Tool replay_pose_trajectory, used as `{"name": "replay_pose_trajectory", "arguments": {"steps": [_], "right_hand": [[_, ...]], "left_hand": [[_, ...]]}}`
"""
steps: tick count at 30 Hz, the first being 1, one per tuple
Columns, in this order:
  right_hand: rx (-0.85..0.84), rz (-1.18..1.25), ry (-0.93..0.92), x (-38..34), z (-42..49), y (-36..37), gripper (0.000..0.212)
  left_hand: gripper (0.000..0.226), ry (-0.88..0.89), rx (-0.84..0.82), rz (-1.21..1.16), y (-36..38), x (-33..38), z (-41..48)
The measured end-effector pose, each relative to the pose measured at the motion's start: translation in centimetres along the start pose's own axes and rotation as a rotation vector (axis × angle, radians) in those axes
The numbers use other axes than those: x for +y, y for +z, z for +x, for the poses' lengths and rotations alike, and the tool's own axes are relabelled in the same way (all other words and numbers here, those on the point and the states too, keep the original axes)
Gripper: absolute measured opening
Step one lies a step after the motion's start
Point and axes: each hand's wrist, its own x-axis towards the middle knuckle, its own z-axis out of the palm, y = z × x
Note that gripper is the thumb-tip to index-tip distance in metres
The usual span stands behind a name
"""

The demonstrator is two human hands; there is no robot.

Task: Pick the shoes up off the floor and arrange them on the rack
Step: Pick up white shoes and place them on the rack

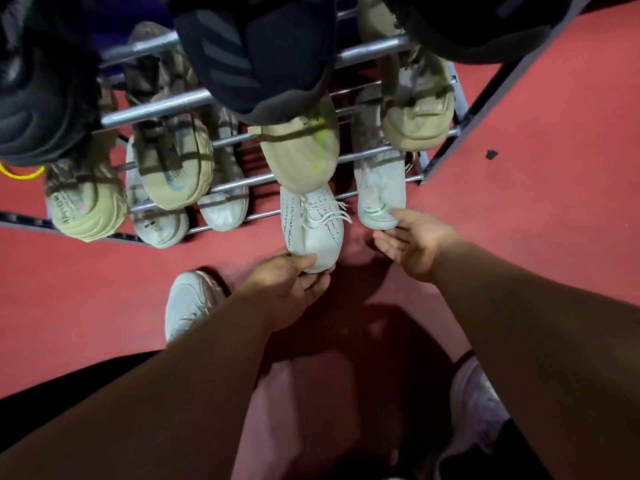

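A metal tube shoe rack (242,183) stands ahead of me, seen from above, with shoes on each tier. My left hand (287,289) grips the heel of a white knit sneaker with white laces (311,220), whose toe reaches in over the lowest front bar. My right hand (415,244) is open, fingers spread, its fingertips touching the heel of a white sneaker with a green stripe (379,199) on the bottom tier. Another white sneaker (187,303) lies on the red floor to the left of my left forearm.
Beige sneakers (173,168) fill the middle tier and black shoes (256,53) the top one. More white shoes (221,209) sit on the bottom tier at left. A yellow ring (20,173) shows at far left. My own shoe (474,410) is at bottom right on the red floor (536,150).
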Motion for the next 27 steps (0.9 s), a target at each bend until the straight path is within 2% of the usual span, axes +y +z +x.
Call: {"name": "replay_pose_trajectory", "arguments": {"steps": [2,5,8,12,15,23,27], "right_hand": [[0.012,0.038,-0.024,0.3,0.4,-0.3,0.007],[0.033,0.041,-0.049,0.2,0.9,-0.3,0.004],[0.047,0.025,-0.069,0.4,1.2,-0.1,0.003],[0.006,-0.165,-0.045,1.5,1.2,0.0,0.027],[-0.02,-0.156,-0.058,1.9,1.3,0.3,0.033],[0.15,-0.11,-0.234,0.3,1.5,1.2,0.015],[0.181,-0.159,-0.321,-1.7,1.4,1.5,0.015]], "left_hand": [[0.039,0.005,0.003,-0.039,0.4,0.3,0.6],[0.04,0.042,-0.01,-0.08,1.8,1.7,1.4],[0.029,0.076,0.003,-0.042,3.5,3.3,2.7],[0.024,0.009,0.066,0.043,4.1,3.6,4.0],[0.029,0.043,0.084,-0.006,3.6,3.0,4.7],[0.02,0.05,0.049,-0.091,3.5,2.5,5.3],[0.028,0.033,-0.005,-0.122,3.5,2.3,5.6]]}}
